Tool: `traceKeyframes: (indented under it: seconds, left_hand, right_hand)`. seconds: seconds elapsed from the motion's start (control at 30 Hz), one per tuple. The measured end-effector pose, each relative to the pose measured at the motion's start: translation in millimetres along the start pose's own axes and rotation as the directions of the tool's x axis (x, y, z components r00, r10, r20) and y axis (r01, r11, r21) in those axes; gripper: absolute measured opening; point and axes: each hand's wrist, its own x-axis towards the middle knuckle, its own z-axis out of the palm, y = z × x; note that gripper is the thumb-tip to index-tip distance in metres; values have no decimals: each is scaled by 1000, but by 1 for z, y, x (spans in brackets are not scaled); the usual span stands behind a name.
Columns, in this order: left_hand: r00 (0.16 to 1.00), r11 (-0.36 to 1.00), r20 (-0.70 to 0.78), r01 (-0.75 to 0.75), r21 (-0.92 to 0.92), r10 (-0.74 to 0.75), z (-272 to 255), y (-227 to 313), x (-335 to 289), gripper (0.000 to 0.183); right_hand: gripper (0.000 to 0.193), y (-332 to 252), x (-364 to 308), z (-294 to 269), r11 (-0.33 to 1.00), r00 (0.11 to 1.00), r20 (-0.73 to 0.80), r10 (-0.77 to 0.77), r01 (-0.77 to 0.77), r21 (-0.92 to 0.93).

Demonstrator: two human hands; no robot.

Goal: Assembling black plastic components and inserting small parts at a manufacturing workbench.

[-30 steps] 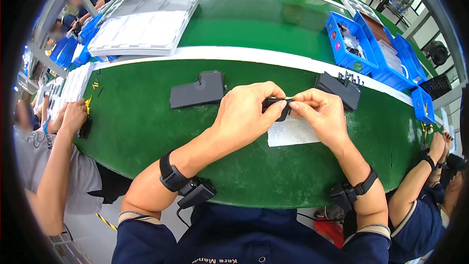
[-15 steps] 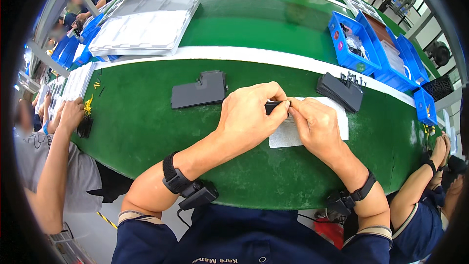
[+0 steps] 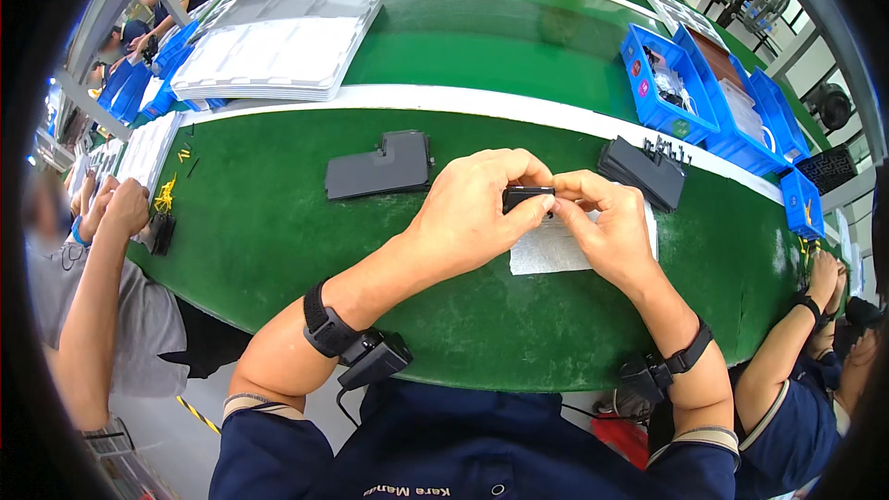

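Observation:
Between my hands is a narrow black flat piece, seen nearly edge-on, its exact kind unclear. My left hand is closed on it, with fingers behind and thumb in front. The thumb and index finger of my right hand pinch at its right end, where a tiny dark bit shows below. A white cloth or paper sheet lies on the table beneath my hands. To the left rests a stack of dark grey flat plates with a notched outline. Beyond my right hand lies another dark stack.
Small black pieces stand along the right stack. Blue bins line the far right, with a smaller blue bin nearer. White trays are piled at far left. Co-workers' arms reach in from both sides; yellow-topped black parts lie left.
The black piece has tilted so more of its length shows. My right fingers have shifted slightly upward at its end. The left co-worker's hands have moved a little.

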Motion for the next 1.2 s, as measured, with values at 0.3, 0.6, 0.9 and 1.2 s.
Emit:
traceKeyframes:
  seconds: [0.3, 0.6, 0.9, 1.2]
  left_hand:
    - [926, 908, 153, 371, -196, -345, -14, 0, -1, 15]
    - [939, 915, 125, 340, -215, -319, -2, 7, -2, 15]
    - [914, 788, 261, 401, -467, -310, -1, -12, 0, 14]
    - [963, 913, -1, -255, 319, 269, 9, -4, -7, 12]
  right_hand:
    - [19, -2, -2, 1, 999, 997, -74, -35, 32, -38]
    - [11, -13, -5, -1, 976, 982, -31, 185, -181, 118]
    - [7, -11, -5, -2, 986, 991, 9, 137, -137, 99]
    - [8, -13, -5, 2, 970, 971, -67, 229, -222, 100]
